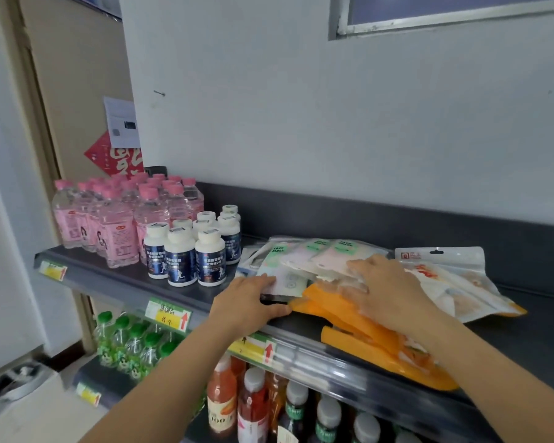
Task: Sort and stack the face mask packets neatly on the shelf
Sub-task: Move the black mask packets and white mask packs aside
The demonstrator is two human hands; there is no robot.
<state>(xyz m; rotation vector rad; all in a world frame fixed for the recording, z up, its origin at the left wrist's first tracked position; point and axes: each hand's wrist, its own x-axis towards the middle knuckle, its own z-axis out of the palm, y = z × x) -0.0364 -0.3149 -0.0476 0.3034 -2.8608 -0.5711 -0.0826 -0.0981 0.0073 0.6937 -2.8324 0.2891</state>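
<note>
Head view, left hand pinching packets

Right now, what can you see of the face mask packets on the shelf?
The face mask packets are flat glossy pouches, pale pink, white and mint, some printed FACE MASK. They lie fanned, overlapping, on the dark shelf beside white-capped bottles. The left hand pinches the front one; the right hand rests flat on them.
</note>
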